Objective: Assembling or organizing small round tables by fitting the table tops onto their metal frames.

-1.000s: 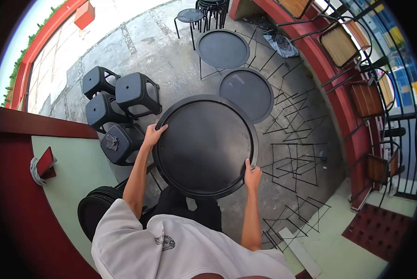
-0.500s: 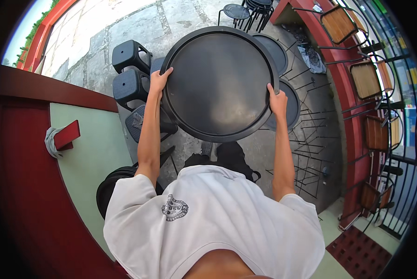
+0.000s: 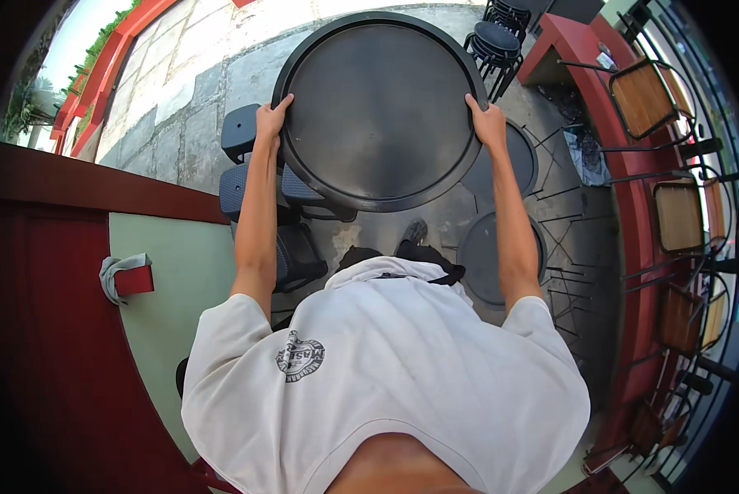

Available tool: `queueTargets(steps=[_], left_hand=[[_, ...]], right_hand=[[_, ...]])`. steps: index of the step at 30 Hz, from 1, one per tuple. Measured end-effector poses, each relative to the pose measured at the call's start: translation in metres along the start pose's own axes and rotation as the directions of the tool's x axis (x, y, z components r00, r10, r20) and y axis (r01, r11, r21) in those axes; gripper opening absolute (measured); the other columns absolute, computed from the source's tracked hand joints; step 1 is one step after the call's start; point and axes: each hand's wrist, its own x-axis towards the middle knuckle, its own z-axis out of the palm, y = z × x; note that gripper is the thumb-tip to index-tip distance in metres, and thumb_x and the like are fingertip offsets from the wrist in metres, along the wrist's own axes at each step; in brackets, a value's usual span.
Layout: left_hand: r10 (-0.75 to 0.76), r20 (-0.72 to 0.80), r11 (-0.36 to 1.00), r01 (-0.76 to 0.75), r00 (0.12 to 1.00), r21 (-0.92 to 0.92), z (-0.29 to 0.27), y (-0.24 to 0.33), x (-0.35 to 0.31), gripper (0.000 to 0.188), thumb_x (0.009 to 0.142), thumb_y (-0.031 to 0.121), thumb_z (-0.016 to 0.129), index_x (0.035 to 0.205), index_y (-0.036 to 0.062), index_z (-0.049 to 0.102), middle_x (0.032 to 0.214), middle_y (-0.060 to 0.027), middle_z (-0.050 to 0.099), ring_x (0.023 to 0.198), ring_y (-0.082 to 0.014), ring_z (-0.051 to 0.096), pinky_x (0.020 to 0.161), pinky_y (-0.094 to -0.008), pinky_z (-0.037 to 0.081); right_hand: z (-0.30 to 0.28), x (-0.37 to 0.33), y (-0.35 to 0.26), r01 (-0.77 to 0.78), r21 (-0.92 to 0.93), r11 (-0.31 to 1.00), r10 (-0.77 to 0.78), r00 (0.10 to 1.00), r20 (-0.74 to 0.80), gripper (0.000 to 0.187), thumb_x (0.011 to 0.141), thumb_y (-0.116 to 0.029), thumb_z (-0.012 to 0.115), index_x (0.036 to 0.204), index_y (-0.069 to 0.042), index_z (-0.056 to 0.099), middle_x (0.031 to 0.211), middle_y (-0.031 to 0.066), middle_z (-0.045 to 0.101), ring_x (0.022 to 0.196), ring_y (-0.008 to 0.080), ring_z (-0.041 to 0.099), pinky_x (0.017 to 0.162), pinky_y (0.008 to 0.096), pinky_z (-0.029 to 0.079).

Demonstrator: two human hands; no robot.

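A large round black tabletop (image 3: 382, 111) with a raised rim is held out in front of me, its upper face toward me. My left hand (image 3: 272, 122) grips its left rim, thumb lying over the edge. On the opposite side my right hand (image 3: 489, 123) has hold of the right rim in the same way. Both arms are stretched forward. Anything under the tabletop is hidden. Beneath my right forearm is another dark round top (image 3: 484, 255), and a further one (image 3: 513, 160) shows just past the held rim.
Dark plastic stools (image 3: 302, 251) crowd the left. Round-seated stools (image 3: 497, 41) are stacked ahead. Thin metal legs (image 3: 563, 222) spread over the floor at right, beside a red ledge (image 3: 616, 329) with wood-seated chairs (image 3: 680, 216). A red door (image 3: 48, 329) stands left.
The tabletop has shifted forward, away from my body, with both hands still on it. My feet and viewpoint have moved ahead; the stools, round tops and chairs appear nearer.
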Motion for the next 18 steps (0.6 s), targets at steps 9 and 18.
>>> queueTargets(steps=[9,18], left_hand=[[0.016,-0.172,0.999,-0.023,0.985,-0.034,0.067,0.035,0.094,0.045,0.088,0.03,0.081,0.107,-0.0101,0.072,0.097,-0.0132,0.075,0.083,-0.0176,0.07,0.076,-0.0319,0.056],[-0.077,-0.125,0.995,0.068,0.989,-0.076,0.131,-0.071,0.237,0.035,0.091,0.027,0.079,0.103,-0.0056,0.075,0.09,-0.0059,0.074,0.08,-0.0124,0.065,0.073,-0.0302,0.051]], right_hand=[[0.068,0.18,-0.011,0.005,0.053,0.999,-0.007,1.0,0.024,0.067,0.087,-0.063,0.066,0.099,0.002,0.076,0.096,0.0243,0.074,0.097,0.0387,0.072,0.085,0.0445,0.053],[0.179,0.288,0.054,-0.131,0.034,0.991,0.126,0.986,0.112,0.058,0.09,-0.058,0.068,0.106,-0.004,0.076,0.096,0.0204,0.075,0.097,0.0366,0.072,0.086,0.0431,0.053]])
